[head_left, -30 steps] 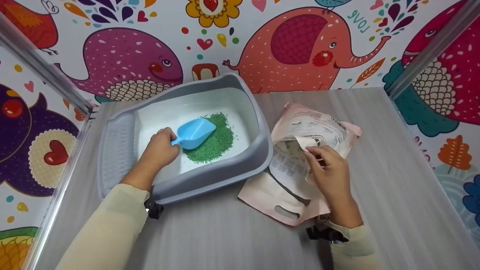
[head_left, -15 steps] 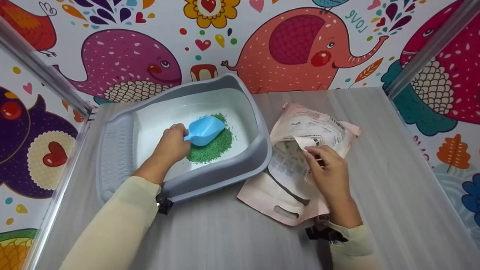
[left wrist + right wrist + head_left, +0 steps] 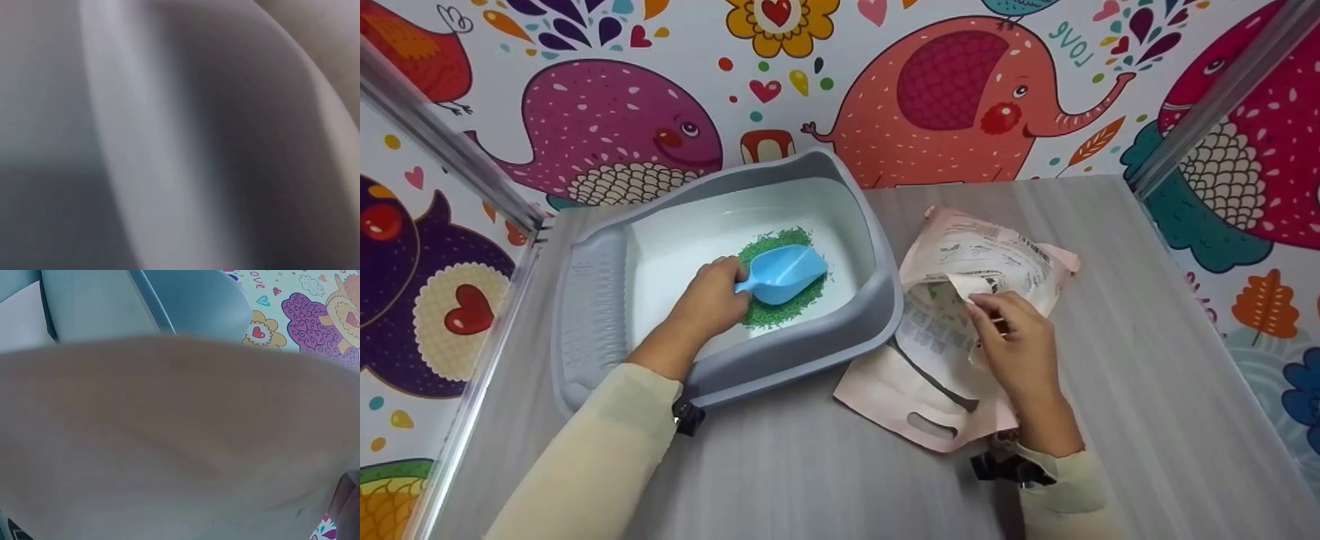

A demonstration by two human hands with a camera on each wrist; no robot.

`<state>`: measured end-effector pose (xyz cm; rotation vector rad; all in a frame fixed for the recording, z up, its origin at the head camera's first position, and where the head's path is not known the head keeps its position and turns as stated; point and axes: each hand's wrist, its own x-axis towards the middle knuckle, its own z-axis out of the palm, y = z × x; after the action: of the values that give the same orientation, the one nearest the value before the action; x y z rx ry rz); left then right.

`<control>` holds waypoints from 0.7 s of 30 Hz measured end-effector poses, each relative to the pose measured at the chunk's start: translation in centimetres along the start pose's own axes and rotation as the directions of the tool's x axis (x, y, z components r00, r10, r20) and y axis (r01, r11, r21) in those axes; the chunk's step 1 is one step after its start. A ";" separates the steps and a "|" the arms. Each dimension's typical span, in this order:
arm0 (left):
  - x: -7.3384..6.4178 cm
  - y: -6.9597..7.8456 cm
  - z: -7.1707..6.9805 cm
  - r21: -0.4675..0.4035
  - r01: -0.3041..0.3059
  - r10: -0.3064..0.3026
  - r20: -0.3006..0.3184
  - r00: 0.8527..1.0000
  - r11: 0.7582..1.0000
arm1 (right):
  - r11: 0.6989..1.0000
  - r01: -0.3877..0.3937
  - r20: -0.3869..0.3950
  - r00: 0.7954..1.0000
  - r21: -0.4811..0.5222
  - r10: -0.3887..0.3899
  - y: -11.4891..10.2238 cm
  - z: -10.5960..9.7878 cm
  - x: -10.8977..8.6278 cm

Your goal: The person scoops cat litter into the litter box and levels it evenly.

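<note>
In the head view my left hand (image 3: 712, 296) grips the short handle of a blue scoop (image 3: 784, 274). The scoop lies over a heap of green pellets (image 3: 769, 241) inside a grey litter box (image 3: 802, 349) with a white floor. My right hand (image 3: 1020, 341) pinches the torn edge of a pink paper-like bag (image 3: 975, 232), holding its mouth open. Some green bits show inside the bag. The left wrist view is blurred and shows mostly the grey rim of the box (image 3: 140, 140). Skin fills most of the right wrist view, hiding the fingers.
The bag's cut-off-looking top flap (image 3: 915, 397), with a handle slot, lies on the grey wood-grain table (image 3: 810, 472) in front of the box. A ribbed ledge (image 3: 592, 307) runs along the box's left end. Walls with printed animals (image 3: 945, 97) stand behind and at both sides.
My left hand has moved the scoop right over the pellets, then slightly lower, so its bowl now covers the heap's middle. The right hand and the bag have stayed in place.
</note>
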<state>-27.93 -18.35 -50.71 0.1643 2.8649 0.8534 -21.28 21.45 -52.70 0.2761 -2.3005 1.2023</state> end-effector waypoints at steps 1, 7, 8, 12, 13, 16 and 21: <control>-0.1 0.0 0.1 0.002 -0.010 0.010 -0.008 1.000 1.000 | 1.000 0.001 0.000 1.000 -0.006 -0.001 0.0 0.0 0.0; -0.5 -0.1 0.2 0.009 -0.053 0.054 -0.072 0.996 0.999 | 1.000 0.008 -0.001 1.000 -0.024 -0.008 0.1 0.0 0.0; -0.7 -0.1 0.1 0.006 -0.054 0.054 -0.083 0.995 0.999 | 1.000 0.009 -0.001 1.000 -0.024 -0.009 0.1 0.0 0.0; -1.4 0.1 -0.1 -0.008 -0.072 0.070 -0.126 0.990 0.997 | 1.000 0.008 0.001 1.000 -0.025 -0.008 0.1 0.0 0.0; -1.7 0.2 -0.2 -0.010 -0.079 0.077 -0.143 0.987 0.997 | 1.000 0.007 0.001 1.000 -0.023 -0.007 0.1 0.0 0.0; -2.4 0.4 -0.3 -0.015 -0.109 0.103 -0.216 0.971 0.994 | 1.000 0.002 0.000 1.000 -0.016 -0.002 0.0 -0.1 0.0; -3.8 1.0 -0.2 -0.013 -0.166 0.149 -0.370 0.917 0.986 | 1.000 -0.001 0.001 1.000 -0.011 0.001 0.0 -0.1 0.0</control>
<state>-24.15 -18.20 -49.55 0.2585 3.2119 1.0814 -21.25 21.55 -52.64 0.2717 -2.3076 1.1894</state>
